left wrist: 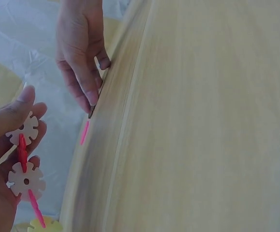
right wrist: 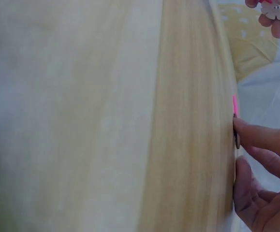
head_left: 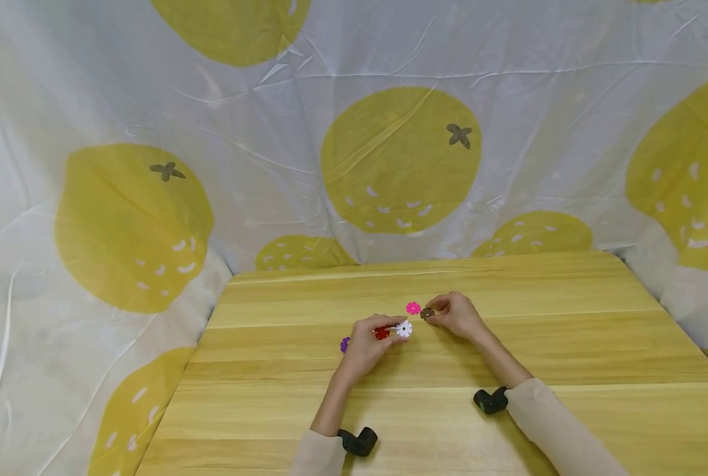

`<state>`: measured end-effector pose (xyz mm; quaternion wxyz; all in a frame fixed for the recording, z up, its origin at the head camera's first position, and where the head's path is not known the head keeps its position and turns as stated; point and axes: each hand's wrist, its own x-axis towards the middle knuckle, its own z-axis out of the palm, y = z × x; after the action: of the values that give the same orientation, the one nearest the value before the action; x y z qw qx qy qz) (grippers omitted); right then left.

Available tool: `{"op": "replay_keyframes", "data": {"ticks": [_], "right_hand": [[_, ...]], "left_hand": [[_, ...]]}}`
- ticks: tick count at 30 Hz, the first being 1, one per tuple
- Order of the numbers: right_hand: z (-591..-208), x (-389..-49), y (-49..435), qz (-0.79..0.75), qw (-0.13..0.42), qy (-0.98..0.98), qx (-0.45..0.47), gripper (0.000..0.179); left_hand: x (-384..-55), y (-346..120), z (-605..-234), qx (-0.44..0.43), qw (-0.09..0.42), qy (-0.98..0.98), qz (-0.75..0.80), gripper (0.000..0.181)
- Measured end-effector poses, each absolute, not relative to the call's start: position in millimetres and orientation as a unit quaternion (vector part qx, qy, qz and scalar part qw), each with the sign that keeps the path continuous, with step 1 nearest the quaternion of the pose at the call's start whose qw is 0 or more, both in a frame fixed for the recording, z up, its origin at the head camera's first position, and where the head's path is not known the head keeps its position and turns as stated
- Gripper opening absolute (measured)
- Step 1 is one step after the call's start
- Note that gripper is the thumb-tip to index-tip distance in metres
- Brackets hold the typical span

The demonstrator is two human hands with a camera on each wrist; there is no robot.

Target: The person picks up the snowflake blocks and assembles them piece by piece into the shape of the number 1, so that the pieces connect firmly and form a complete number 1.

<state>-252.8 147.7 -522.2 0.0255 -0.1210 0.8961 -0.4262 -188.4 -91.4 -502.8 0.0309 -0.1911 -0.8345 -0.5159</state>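
Gripping a chain of notched discs [left wrist: 36, 184], the left hand [head_left: 363, 345] has a white disc [head_left: 404, 322] between thumb and fingertips; the right hand [head_left: 456, 316] touches a brown disc [head_left: 427, 313] beside a pink disc [head_left: 413, 308] on the table [head_left: 425, 410]; whether its fingers pinch, I cannot tell.

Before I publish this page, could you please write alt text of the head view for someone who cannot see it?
A person's left hand holds a red disc and a white disc, both notched, while the right hand pinches a brown disc beside a pink disc on a wooden table. A pale fruit-print cloth hangs behind.
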Motion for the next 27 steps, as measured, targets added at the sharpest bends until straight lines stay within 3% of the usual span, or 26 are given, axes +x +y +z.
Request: {"op": "replay_keyframes", "data": {"ticks": [15, 27], "right_hand": [[-509.6, -231.8, 155.1, -0.573, 0.07, 0.807, -0.121, 0.015], [-495.7, -206.6, 153.0, -0.61, 0.06, 0.775, -0.156, 0.019]], "left_hand": [[-187.2, -90.0, -501.4, -0.181, 0.005, -0.834, -0.521, 0.034], [-187.5, -89.8, -500.5, -0.181, -0.002, -0.832, -0.524, 0.033]]}}
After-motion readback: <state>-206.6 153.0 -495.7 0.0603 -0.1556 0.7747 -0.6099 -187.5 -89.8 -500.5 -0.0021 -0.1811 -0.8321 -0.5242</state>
